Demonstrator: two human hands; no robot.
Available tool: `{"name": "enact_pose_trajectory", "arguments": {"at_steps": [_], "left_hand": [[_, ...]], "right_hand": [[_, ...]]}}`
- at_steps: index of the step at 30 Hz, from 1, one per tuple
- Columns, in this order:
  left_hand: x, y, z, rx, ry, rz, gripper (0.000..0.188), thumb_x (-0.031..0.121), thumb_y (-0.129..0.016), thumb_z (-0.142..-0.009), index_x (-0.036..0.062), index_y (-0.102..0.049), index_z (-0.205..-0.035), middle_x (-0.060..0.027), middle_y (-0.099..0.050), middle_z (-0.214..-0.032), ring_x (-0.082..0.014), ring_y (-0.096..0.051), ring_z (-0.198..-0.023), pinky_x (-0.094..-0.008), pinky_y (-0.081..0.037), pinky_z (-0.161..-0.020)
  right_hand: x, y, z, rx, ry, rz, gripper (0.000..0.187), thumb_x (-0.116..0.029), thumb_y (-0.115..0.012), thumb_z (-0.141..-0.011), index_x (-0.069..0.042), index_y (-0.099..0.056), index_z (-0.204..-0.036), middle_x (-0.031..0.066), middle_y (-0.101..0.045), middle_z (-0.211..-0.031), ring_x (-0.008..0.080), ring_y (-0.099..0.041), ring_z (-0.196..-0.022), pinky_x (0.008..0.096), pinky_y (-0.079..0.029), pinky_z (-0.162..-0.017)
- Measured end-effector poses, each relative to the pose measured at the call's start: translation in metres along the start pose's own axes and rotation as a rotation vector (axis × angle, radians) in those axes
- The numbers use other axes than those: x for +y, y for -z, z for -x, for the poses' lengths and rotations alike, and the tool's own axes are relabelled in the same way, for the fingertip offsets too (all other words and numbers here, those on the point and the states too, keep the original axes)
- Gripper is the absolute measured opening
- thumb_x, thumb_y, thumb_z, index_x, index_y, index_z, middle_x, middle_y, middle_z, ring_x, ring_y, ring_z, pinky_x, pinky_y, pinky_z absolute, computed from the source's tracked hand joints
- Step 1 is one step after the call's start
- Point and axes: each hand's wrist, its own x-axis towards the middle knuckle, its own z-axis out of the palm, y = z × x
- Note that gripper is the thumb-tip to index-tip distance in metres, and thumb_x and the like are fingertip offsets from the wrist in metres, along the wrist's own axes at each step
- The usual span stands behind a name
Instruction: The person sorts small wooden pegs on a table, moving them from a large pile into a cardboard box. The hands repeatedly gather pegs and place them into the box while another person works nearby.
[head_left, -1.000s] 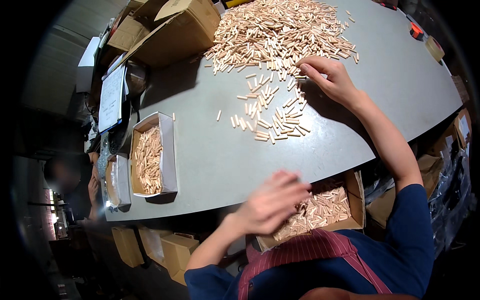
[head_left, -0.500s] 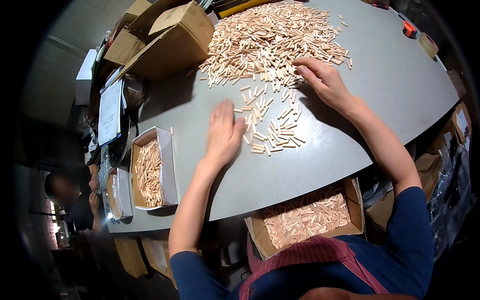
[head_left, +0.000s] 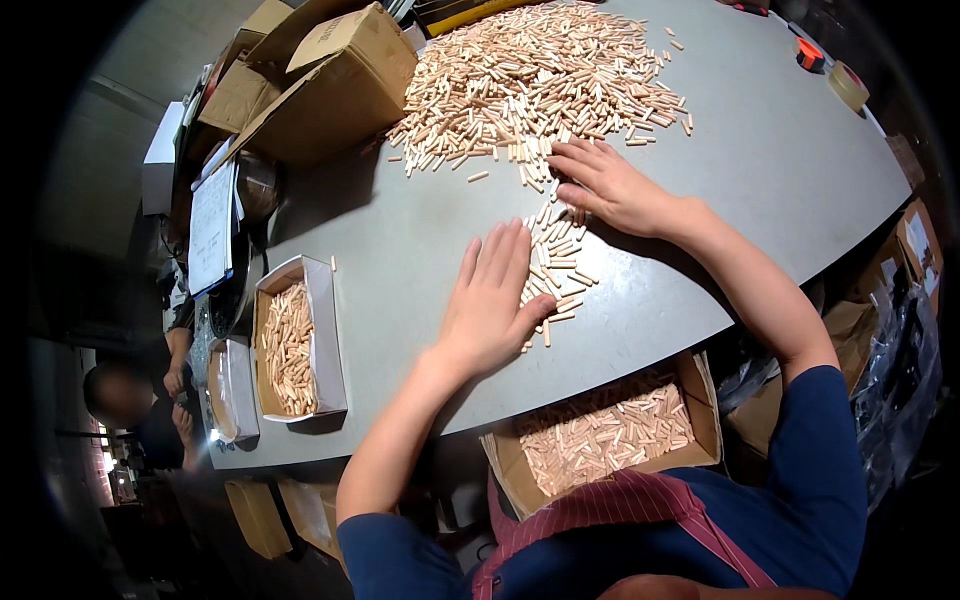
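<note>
Seen from above, a small scatter of pale wooden pegs [head_left: 560,272] lies on a grey worktop [head_left: 410,250], between a person's two bare hands. The scatter forms a narrow strip, its long axis running from far to near, while single pegs point in mixed directions. It lies just right of the left hand [head_left: 488,318], the nearer one, whose thumb reaches over its near part. The left grip is wide: palm down, fingers extended. The right hand [head_left: 620,195] is at the strip's far right end, fingers extended and slightly parted; whether anything is under its palm cannot be told. Beyond lies a large peg heap [head_left: 530,80]. At the near edge, below the worktop, a cardboard box [head_left: 704,405] holds more pegs.
</note>
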Motion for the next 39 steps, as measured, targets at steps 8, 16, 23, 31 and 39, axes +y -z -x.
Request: {"name": "enact_pose_trajectory", "arguments": {"at_steps": [8, 16, 23, 31, 39], "left_hand": [[0.018, -0.008, 0.022, 0.124, 0.141, 0.011, 0.073, 0.039, -0.052, -0.109, -0.0099, -0.034, -0.161, -0.0317, -0.034, -0.167, -0.0459, -0.031, -0.157, -0.0527, -0.021, -0.13], [-0.002, 0.005, 0.039, 0.511, 0.466, 1.19, 0.064, 0.04, -0.036, -0.117, -0.01, -0.04, -0.157, -0.024, -0.043, -0.164, -0.0352, -0.035, -0.157, -0.0466, -0.023, -0.132], [-0.006, -0.001, 0.041, 0.489, 0.427, 1.165, 0.067, 0.042, -0.033, -0.118, -0.0099, -0.038, -0.159, -0.0236, -0.039, -0.167, -0.0325, -0.032, -0.159, -0.0436, -0.019, -0.133], [0.02, -0.013, 0.067, 0.167, 0.285, 0.318, 0.069, 0.032, -0.046, -0.111, -0.0147, -0.031, -0.159, -0.0346, -0.036, -0.164, -0.0497, -0.028, -0.157, -0.0517, -0.019, -0.13], [0.051, 0.004, 0.096, 0.178, 0.26, 0.427, 0.063, 0.027, -0.048, -0.111, -0.0113, -0.035, -0.159, -0.0321, -0.04, -0.163, -0.0455, -0.033, -0.156, -0.0509, -0.022, -0.13]], "right_hand": [[-0.048, -0.004, 0.017, -0.297, 0.127, 0.277, 0.087, -0.069, -0.036, -0.108, -0.006, -0.03, -0.168, 0.0213, -0.022, -0.176, 0.0394, -0.012, -0.165, 0.063, -0.001, -0.131], [-0.034, 0.012, -0.003, 0.059, -0.169, -0.501, 0.053, -0.043, -0.043, -0.115, -0.005, -0.055, -0.151, 0.0162, -0.059, -0.149, 0.0272, -0.054, -0.141, 0.0463, -0.028, -0.126], [0.011, 0.008, -0.007, 0.251, -0.389, -0.876, 0.046, -0.036, -0.048, -0.116, 0.0, -0.066, -0.138, 0.0063, -0.068, -0.129, 0.0152, -0.061, -0.118, 0.0313, -0.047, -0.107], [0.02, -0.001, -0.008, 0.233, -0.372, -0.929, 0.046, -0.039, -0.05, -0.115, 0.001, -0.067, -0.133, 0.0025, -0.067, -0.115, 0.0122, -0.058, -0.106, 0.0285, -0.047, -0.099], [-0.001, 0.001, -0.006, 0.076, -0.296, -0.885, 0.059, -0.045, -0.046, -0.116, 0.002, -0.051, -0.151, 0.0127, -0.062, -0.14, 0.0203, -0.058, -0.13, 0.0347, -0.044, -0.114]]}}
